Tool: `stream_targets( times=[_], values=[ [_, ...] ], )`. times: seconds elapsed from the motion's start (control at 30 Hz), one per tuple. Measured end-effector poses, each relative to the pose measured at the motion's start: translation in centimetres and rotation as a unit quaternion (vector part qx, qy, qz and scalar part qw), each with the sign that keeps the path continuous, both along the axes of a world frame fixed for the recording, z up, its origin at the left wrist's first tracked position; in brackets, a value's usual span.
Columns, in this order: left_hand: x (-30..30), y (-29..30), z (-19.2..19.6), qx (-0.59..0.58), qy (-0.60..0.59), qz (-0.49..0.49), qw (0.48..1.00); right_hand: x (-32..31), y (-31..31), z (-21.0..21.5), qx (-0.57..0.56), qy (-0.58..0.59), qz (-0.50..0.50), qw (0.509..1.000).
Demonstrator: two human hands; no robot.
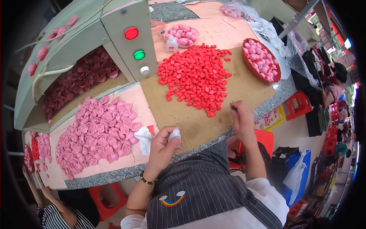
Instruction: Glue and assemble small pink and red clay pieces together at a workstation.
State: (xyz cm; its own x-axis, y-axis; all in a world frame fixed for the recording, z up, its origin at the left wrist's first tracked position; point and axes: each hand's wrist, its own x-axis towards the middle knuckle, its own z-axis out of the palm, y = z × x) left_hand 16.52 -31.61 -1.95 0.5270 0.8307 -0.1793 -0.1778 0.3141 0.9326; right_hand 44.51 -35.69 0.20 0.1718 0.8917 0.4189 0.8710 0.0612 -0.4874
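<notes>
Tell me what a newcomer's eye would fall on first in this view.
Probably the heap of bright red pieces on the brown board, with a broad pile of pink pieces to its left. Next might come the round red button and green button on the grey machine at upper left. Nearer the person, the left hand holds a small whitish object.

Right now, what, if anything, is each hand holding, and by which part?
The left hand grips a small white rounded object around its sides, between thumb and fingers. Whether the right hand holds anything cannot be told.
</notes>
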Motion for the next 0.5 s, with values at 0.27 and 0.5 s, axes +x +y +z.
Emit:
stream_targets(
  times=[0.27, 0.5],
  values=[
    [-1.1, -0.7, -0.6, 0.048, 0.036, 0.011, 0.998, -9.2, 3.3, -1.3, -0.078, 0.327, 0.225, 0.915],
    [-1.5, -1.1, -1.2, 0.108, 0.075, 0.022, 0.991, -9.3, 3.9, -2.9, -0.126, 0.439, 0.249, 0.854]
  ],
)
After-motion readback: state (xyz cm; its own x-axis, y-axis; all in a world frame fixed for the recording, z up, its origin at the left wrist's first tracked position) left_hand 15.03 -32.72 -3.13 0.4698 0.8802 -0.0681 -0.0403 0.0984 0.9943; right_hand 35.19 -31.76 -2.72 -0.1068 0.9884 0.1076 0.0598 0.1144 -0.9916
